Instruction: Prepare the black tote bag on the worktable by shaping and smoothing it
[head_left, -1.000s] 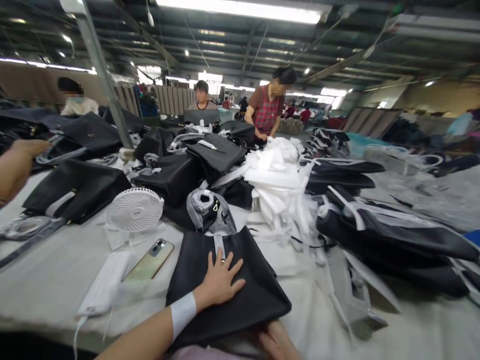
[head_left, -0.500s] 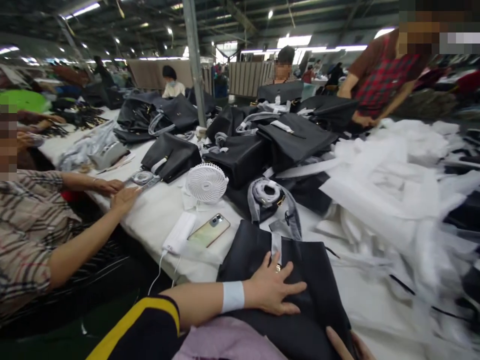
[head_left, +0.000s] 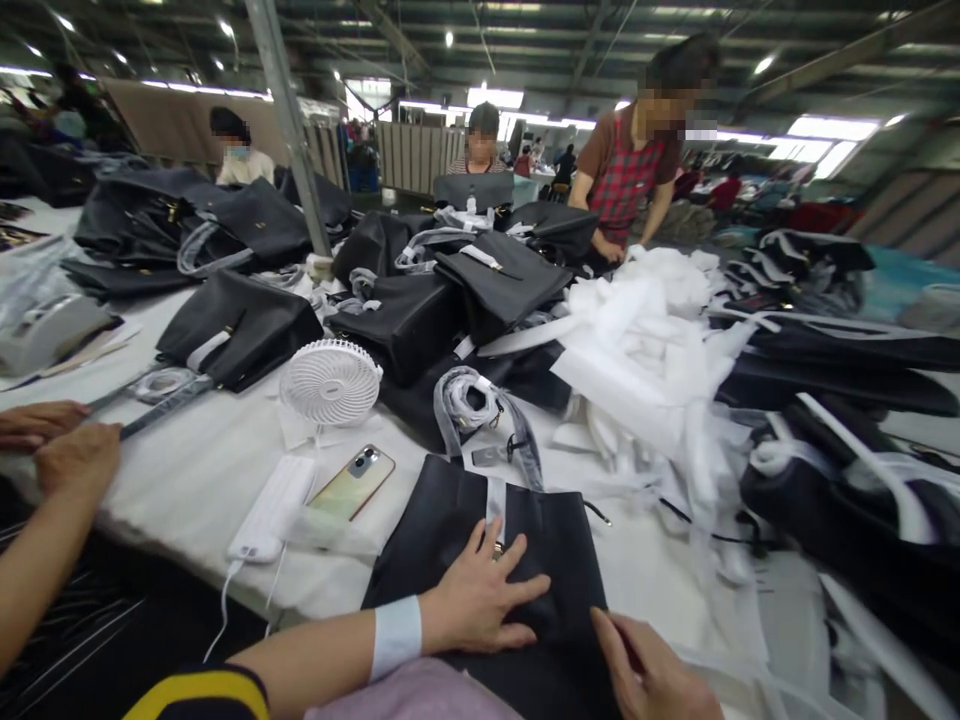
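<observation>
A black handbag (head_left: pixel 559 560) lies flat in front of me, with a pale strip down its upper middle and a small gold-coloured clasp. My left hand (head_left: pixel 487 590) rests palm down on it, fingers spread beside the clasp. A light blue band circles that wrist. At the bag's lower right side, my right hand (head_left: pixel 652 665) has its fingers bent around the edge, gripping it; some fingertips are hidden. Just beyond the bag's top lies a coiled strap (head_left: pixel 469 400) in clear wrapping.
Left of the bag are a phone (head_left: pixel 352 483), a white power bank (head_left: pixel 271 510) with cables and a white fan (head_left: pixel 330 383). Black bags (head_left: pixel 405 320) pile up beyond. White packing sheets (head_left: pixel 645 370) heap at right. A co-worker's hands (head_left: pixel 75 455) work at far left; other people stand across the table.
My view has swung right, so everything appears farther left. My right hand shows more fully at the bag's right edge. My left hand stays spread on the bag.
</observation>
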